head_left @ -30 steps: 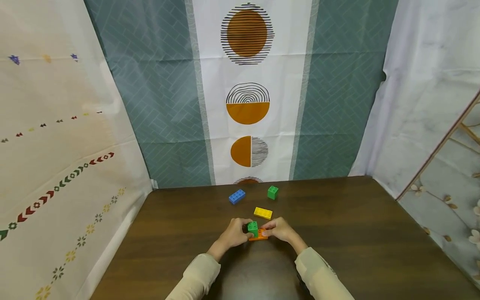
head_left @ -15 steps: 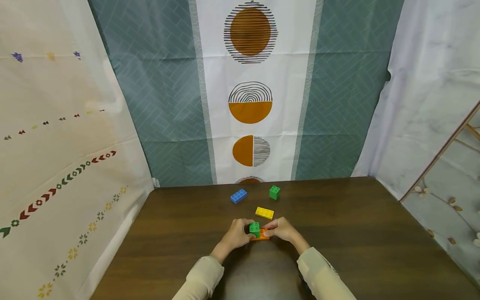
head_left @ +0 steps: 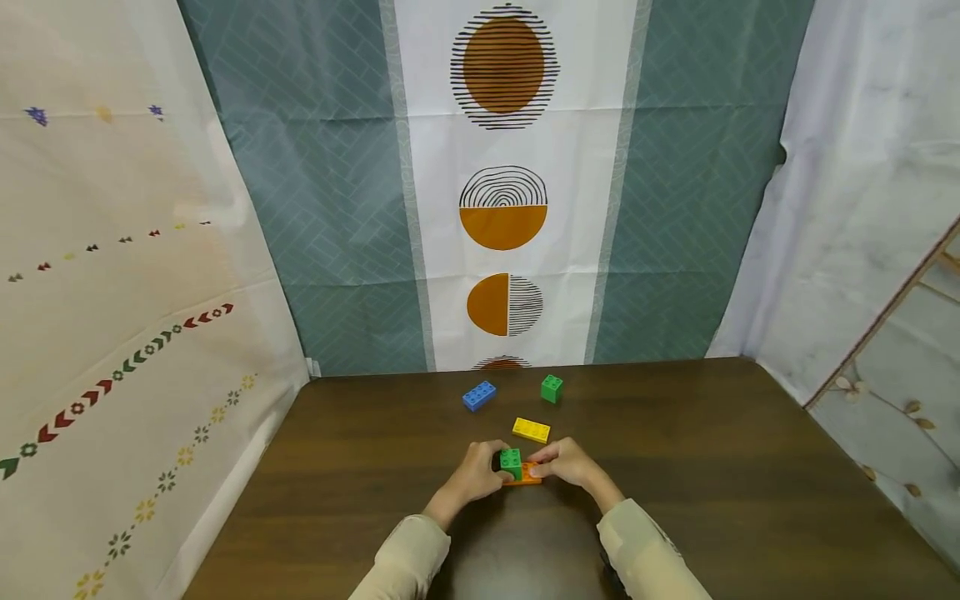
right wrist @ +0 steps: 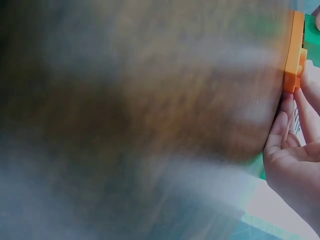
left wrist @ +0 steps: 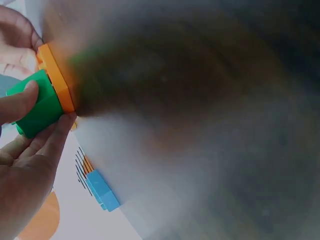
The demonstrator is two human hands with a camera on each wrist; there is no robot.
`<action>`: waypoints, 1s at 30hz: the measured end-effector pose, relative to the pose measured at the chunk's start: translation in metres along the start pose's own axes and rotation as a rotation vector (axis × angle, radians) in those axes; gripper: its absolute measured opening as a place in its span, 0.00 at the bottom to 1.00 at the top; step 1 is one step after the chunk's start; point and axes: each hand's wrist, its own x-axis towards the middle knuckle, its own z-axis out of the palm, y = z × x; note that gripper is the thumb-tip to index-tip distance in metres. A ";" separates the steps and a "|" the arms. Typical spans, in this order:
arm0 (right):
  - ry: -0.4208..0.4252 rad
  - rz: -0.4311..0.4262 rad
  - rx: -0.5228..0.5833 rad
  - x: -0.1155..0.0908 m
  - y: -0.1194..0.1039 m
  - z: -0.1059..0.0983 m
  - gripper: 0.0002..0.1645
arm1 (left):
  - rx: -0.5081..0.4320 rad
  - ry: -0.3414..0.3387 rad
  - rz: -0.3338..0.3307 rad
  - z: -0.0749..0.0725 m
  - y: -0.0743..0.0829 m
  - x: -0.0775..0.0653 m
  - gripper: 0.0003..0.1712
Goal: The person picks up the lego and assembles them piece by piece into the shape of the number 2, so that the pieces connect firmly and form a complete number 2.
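In head view only, sleeves (head_left: 412, 546) show — hands (head_left: 471, 477) at orange brick (left wrist: 58, 77).

head: high, facing forward and down over surface (head_left: 360, 450), farthest | left wrist, right wrist: low, close, frames tilted | both wrist views share orange brick (left wrist: 57, 77), green brick (left wrist: 47, 107)

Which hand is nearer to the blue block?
Left. The left hand is almost straight in front of the blue block, on its near side; the right hand is farther off, in front and to the right.
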 end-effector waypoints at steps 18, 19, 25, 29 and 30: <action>-0.003 -0.008 -0.024 0.002 0.000 -0.004 0.17 | -0.164 -0.023 -0.068 -0.004 -0.004 0.002 0.18; 0.001 -0.009 -0.024 0.003 -0.001 -0.005 0.17 | -0.168 -0.024 -0.072 -0.005 -0.004 0.003 0.19; -0.004 -0.021 -0.018 0.004 0.001 -0.001 0.17 | -0.193 -0.046 -0.112 -0.010 -0.008 0.005 0.20; -0.007 -0.030 0.000 -0.001 0.004 0.001 0.17 | -0.211 -0.045 -0.128 -0.013 -0.011 0.003 0.23; -0.006 -0.036 0.004 -0.002 0.004 0.001 0.17 | -0.214 -0.032 -0.126 -0.014 -0.010 0.003 0.23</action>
